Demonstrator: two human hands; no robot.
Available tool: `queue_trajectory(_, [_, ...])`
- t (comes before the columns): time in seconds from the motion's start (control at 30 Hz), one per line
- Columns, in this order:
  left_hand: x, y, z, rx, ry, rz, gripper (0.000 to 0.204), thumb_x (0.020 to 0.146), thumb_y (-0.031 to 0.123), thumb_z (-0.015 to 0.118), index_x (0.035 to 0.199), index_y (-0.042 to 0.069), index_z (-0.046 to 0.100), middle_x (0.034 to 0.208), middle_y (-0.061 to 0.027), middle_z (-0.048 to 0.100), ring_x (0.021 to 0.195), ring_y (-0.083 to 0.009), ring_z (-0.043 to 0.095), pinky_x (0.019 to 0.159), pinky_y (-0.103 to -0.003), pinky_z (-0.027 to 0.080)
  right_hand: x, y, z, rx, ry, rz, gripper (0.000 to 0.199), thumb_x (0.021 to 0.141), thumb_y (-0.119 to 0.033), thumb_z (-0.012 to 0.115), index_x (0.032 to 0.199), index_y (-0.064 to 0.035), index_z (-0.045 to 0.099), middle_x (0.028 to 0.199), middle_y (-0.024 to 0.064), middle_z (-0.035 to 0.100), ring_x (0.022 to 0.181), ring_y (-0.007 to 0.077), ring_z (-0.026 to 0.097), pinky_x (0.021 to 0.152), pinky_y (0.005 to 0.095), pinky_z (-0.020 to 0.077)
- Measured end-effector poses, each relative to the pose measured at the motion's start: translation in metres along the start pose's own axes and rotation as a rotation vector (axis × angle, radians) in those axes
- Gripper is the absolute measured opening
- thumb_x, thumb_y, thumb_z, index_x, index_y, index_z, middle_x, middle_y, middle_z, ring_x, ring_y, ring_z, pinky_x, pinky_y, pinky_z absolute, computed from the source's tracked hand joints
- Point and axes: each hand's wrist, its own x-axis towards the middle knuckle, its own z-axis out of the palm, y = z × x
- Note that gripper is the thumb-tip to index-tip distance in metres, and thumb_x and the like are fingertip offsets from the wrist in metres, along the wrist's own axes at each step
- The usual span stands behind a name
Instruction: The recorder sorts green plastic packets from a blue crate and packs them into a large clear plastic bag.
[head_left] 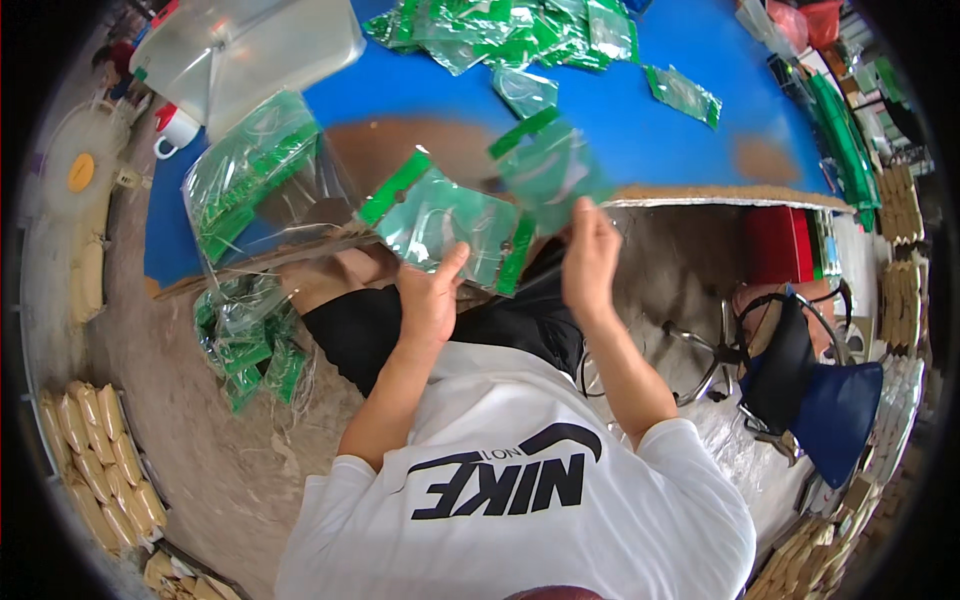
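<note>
My left hand (430,303) grips clear plastic packets (440,222) with green header strips, its thumb on top; how many lie together I cannot tell. Close by on the right, my right hand (592,255) pinches another green-topped packet (550,172), smeared by motion. What the packets contain is too blurred to name. Left of my hands, a large clear plastic bag (270,175) with green-strip packets inside lies over the table's near edge. A heap of similar packets (500,35) covers the far part of the table, and a single packet (684,95) lies right of it.
The blue tabletop (690,150) has worn brown patches and a rough front edge. At the far left stand a translucent plastic bin (250,50) and a white mug (177,130). More green packets (255,345) hang below the table at left. A dark blue chair (835,415) stands at right.
</note>
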Motion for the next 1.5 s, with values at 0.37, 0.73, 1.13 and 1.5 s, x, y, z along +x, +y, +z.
queue_trajectory(0.37, [0.0,0.037,-0.048,-0.282,0.011,-0.185,0.033,0.094,0.007,0.058,0.127,0.006,0.056,0.122,-0.0061,0.064,0.111,-0.0202,0.063,0.095,-0.036,0.053,0.095,0.113,-0.208,-0.262,-0.214,0.68,0.024,0.099,-0.016,0.052,0.115,-0.003,0.065,0.09,0.0031,0.064,0.074,0.0107,0.055,0.064,0.0261,0.0438])
queue_trajectory(0.73, [-0.005,0.022,-0.022,0.015,0.042,-0.036,0.038,0.096,0.01,0.062,0.132,0.008,0.052,0.125,-0.0034,0.06,0.111,-0.0161,0.06,0.091,-0.036,0.051,-0.001,0.037,-0.035,-0.015,-0.995,0.387,0.047,0.096,-0.043,0.063,0.108,0.0024,0.066,0.095,0.0075,0.069,0.086,0.0136,0.063,0.075,0.0291,0.0512])
queue_trajectory(1.13, [0.008,0.089,-0.047,0.417,-0.391,0.098,0.049,0.09,0.01,0.065,0.136,0.001,0.051,0.144,-0.0165,0.051,0.134,-0.0295,0.049,0.11,-0.048,0.04,0.045,-0.037,-0.025,-0.486,-0.549,-0.006,0.025,0.092,-0.017,0.067,0.106,0.0033,0.064,0.08,0.0089,0.067,0.07,0.0135,0.059,0.066,0.0331,0.0505])
queue_trajectory(1.5, [-0.006,0.055,-0.03,0.367,-0.02,0.151,0.041,0.083,-0.002,0.073,0.121,-0.004,0.059,0.112,-0.0109,0.067,0.099,-0.0187,0.066,0.091,-0.032,0.052,0.16,-0.006,0.036,-1.012,-0.418,-0.71,0.071,0.088,-0.059,0.063,0.127,0.0008,0.059,0.123,0.0249,0.062,0.118,0.0385,0.057,0.101,0.0456,0.0445])
